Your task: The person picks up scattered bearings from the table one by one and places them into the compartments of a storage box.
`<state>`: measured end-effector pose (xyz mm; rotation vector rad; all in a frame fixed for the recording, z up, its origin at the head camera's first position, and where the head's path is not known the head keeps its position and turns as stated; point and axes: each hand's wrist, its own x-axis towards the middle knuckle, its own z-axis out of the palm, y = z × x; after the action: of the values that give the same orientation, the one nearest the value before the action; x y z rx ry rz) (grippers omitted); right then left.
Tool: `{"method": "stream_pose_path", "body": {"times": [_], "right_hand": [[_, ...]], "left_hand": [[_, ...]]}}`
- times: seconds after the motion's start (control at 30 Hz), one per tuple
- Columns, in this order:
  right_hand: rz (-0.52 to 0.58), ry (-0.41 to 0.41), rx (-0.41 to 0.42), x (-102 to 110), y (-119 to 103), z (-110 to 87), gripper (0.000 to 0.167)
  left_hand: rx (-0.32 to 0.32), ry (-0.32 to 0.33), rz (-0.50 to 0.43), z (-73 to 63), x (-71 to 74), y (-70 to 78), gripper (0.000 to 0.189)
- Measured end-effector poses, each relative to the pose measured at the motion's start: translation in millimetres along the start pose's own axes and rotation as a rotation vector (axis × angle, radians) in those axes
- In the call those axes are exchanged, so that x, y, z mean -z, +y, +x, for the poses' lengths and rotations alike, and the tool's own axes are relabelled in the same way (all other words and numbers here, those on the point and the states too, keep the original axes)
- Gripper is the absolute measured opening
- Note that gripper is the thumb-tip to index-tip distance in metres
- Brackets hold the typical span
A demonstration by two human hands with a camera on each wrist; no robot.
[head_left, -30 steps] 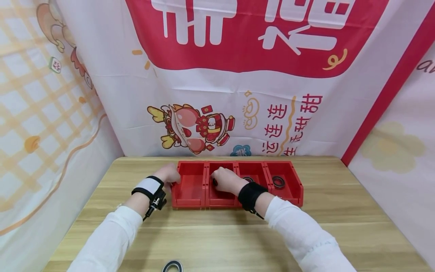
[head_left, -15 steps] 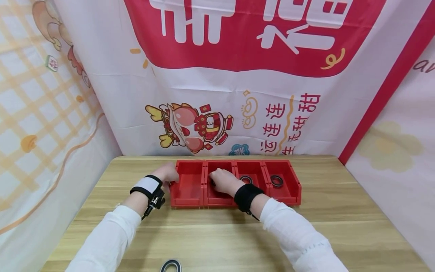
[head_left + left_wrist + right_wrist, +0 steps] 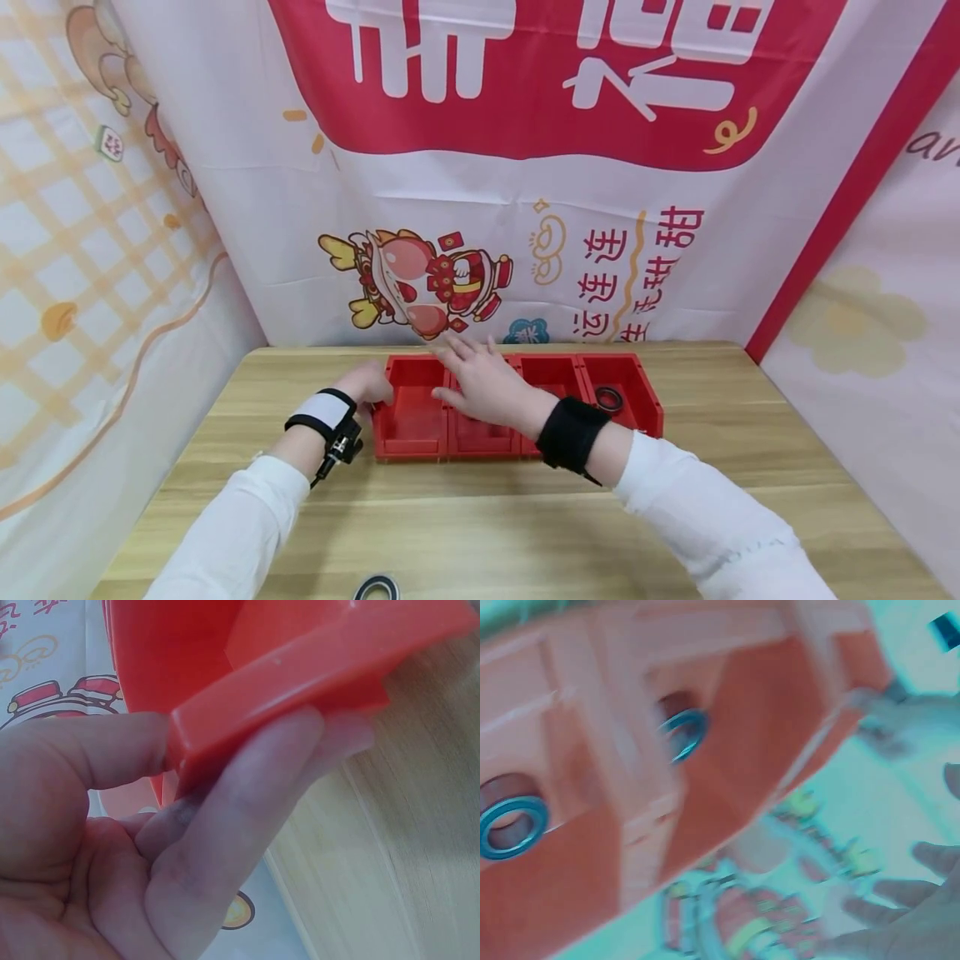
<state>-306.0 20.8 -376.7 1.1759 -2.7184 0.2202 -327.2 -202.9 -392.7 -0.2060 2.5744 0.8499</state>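
Observation:
My left hand (image 3: 366, 386) grips the outer left wall of a row of joined red bins (image 3: 411, 446). The left wrist view shows its thumb on one side of the red rim (image 3: 277, 667) and fingers curled under the other. Over the second bin from the left, my right hand (image 3: 483, 385) is spread, fingers straight, holding nothing. A ball bearing (image 3: 684, 735) lies in that second bin in the right wrist view, largely hidden by the hand in the head view. Another bearing (image 3: 511, 825) is in the third bin. The rightmost bin has a dark bearing (image 3: 609, 398).
One more bearing (image 3: 377, 588) lies on the wooden table (image 3: 465, 525) at the near edge of the head view. A printed cloth (image 3: 285, 292) hangs behind the table, and another cloth (image 3: 67, 375) hangs at its left side.
My right hand has let go of the bearing in the second bin, lifted, and spread its fingers. The left hand keeps its grip on the bin wall.

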Motion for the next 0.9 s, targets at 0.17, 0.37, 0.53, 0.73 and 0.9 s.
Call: {"method": "stream_pose_path", "body": {"times": [0.17, 0.37, 0.53, 0.73, 0.9], "right_hand": [[0.01, -0.005, 0.16, 5.0, -35.1, -31.7, 0.077], [0.027, -0.138, 0.324, -16.8, -67.6, -74.0, 0.078], [0.143, -0.27, 0.39, -35.3, -83.9, -93.6, 0.075], [0.215, -0.415, 0.455, -63.0, -94.7, -105.7, 0.077], [0.268, -0.509, 0.493, -82.3, -99.3, -120.3, 0.073]], "left_hand": [[-0.031, 0.005, 0.006, -1.1, 0.1, -2.3, 0.008], [-0.044, 0.013, -0.028, 0.0, -1.4, -4.9, 0.007], [-0.024, 0.003, -0.035, 1.3, -1.4, -4.7, 0.009], [-0.023, 0.002, -0.034, 2.5, -1.4, -3.9, 0.009], [-0.031, 0.01, -0.043, 4.1, -3.8, -4.9, 0.009]]}}
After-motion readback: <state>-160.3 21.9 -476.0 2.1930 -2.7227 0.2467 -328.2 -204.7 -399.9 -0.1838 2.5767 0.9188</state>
